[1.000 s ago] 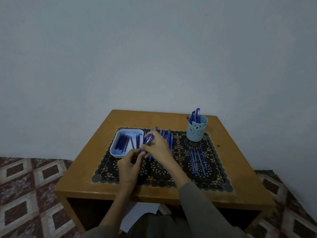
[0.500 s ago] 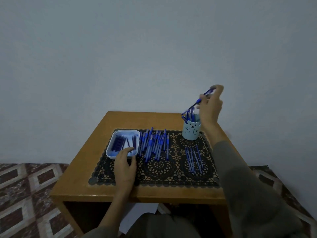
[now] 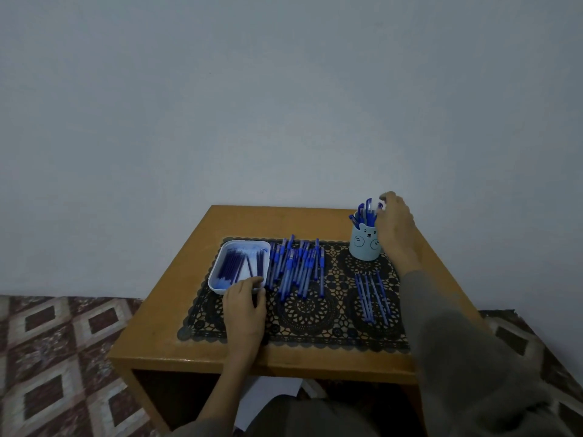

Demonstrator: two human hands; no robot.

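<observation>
Right hand [image 3: 395, 223] over cup [image 3: 364, 249], grip indeterminate; left hand [image 3: 244, 305] rests relaxed at tray [image 3: 246, 243]. Risk: a snagged finger could tip the cup, spilling pens [image 3: 368, 212].

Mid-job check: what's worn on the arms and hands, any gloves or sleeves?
No gloves: the left hand and right hand are bare, with no ring or watch showing. A loose grey-green sleeve covers the right arm to the wrist; the left sleeve shows only near the elbow, forearm uncovered.
</observation>
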